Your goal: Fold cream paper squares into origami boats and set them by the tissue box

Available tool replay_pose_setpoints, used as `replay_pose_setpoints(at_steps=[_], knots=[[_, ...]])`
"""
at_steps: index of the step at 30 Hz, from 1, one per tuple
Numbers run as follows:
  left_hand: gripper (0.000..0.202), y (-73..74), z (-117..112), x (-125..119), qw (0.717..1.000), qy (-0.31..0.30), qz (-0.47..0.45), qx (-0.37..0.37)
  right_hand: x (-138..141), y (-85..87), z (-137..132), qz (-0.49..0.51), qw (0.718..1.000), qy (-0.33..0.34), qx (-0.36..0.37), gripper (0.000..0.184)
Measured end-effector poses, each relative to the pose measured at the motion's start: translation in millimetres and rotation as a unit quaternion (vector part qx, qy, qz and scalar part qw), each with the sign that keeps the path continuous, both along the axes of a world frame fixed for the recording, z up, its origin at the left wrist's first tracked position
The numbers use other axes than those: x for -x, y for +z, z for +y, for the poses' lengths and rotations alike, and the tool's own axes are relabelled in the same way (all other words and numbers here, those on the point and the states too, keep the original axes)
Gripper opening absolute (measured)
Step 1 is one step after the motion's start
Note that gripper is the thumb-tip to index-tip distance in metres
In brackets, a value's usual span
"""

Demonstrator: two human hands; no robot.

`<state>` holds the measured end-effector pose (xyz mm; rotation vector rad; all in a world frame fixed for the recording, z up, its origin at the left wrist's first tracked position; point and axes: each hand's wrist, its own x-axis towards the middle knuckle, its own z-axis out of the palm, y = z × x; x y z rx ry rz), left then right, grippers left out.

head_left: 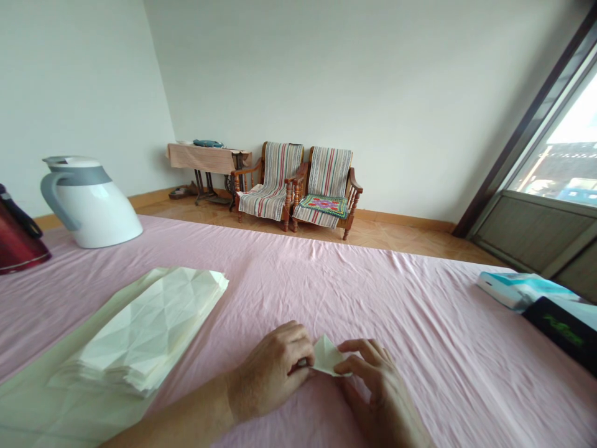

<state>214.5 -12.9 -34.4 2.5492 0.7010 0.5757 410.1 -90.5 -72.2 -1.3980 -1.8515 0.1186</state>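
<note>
A small folded piece of pale cream paper (326, 354) rests on the pink cloth (275, 286), with one pointed corner facing away from me. My left hand (282, 361) grips its left side, fingers curled and thumb along the near edge. At the right side, my right hand (373, 379) pinches the paper between thumb and fingers. Part of the paper is hidden under the fingers. Left of my hands lies a stack of creased cream paper sheets (168, 311) with triangular fold lines, on top of a larger flat sheet (28, 398).
A white and grey jug (102, 205) and a red container (18, 239) stand at the left. To the right lie a blue and white packet (522, 289) and a black box (564, 330). Beyond the table are two wooden chairs (326, 180) and a cloth-covered side table (205, 158).
</note>
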Motion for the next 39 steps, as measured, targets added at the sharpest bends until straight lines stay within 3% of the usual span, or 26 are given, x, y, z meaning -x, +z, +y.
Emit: replay_pose_setpoints(at_steps=[5,10,21,39], knots=[[0.013,-2.8,2,-1,0.996,0.046,-0.031,0.072,-7,-3.5,5,0.006,0.999,-0.051,0.01,0.018],[0.016,-3.9,3,-4,0.993,0.082,-0.036,0.074,-14,-8.3,13,-0.021,0.997,-0.078,0.0,0.019],[0.021,-8.3,1,-10,0.989,0.132,-0.021,0.061,-2,10.6,11,0.012,0.979,-0.133,0.157,0.02],[0.019,-7.5,-2,-13,0.987,0.156,0.002,0.042,-2,7.5,15,0.015,0.98,-0.139,0.143,0.019]])
